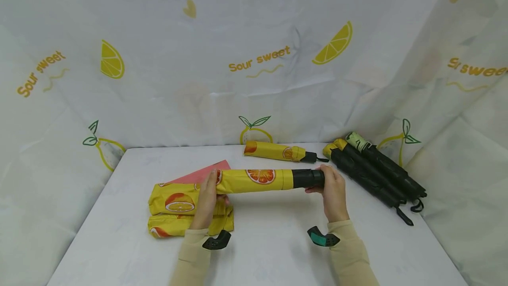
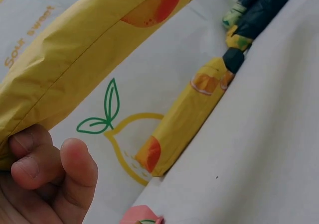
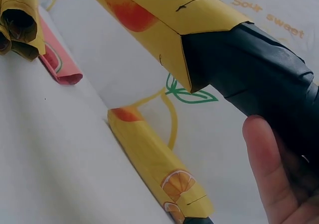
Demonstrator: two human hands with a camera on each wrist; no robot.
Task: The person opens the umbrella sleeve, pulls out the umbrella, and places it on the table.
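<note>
Both hands hold a folded umbrella level above the table, its black end [image 1: 303, 178] sticking out of a yellow orange-print sleeve [image 1: 254, 181]. At the sleeve's left end my left hand [image 1: 205, 202] grips the fabric, fingertips [image 2: 27, 171] curled beneath it in the left wrist view. My right hand [image 1: 334, 195] grips the black end at the right, with one digit [image 3: 261, 149] along its underside in the right wrist view. Below and behind the left hand lie yellow sleeves [image 1: 170, 223], their hollow ends [image 3: 20, 22] showing in the right wrist view.
A pink sleeve [image 1: 208, 173] lies partly under the yellow ones. Behind the hands, a yellow-sleeved umbrella [image 1: 274, 151] with a black end lies near the back edge. Several black folded umbrellas [image 1: 369, 173] lie slantwise at right. A printed white curtain [image 1: 178, 114] hangs behind the table.
</note>
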